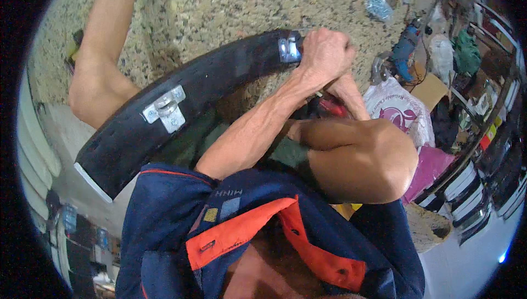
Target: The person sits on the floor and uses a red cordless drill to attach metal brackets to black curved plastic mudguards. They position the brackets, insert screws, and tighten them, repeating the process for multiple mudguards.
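A long black board [219, 63] lies slantwise across in front of me, past my bent leg. A T-shaped metal bracket [166, 109] is fixed on its left part, and a second shiny metal bracket [289, 50] sits near its right end. My left hand [326, 52] is closed in a fist at that right end, just beside the second bracket; what its fingers hold is hidden. My right hand [341, 86] is below and behind it, mostly covered, its fingers out of sight. A red and black object [331, 108] shows under my right wrist, its kind unclear.
On the speckled floor [219, 2] lies a clear plastic bag [379, 7]. To the right are a blue power tool [406, 49], a white printed plastic bag [398, 107], a piece of cardboard [430, 89] and a cluttered rack [483, 134]. My bent knee [390, 161] stands close to my hands.
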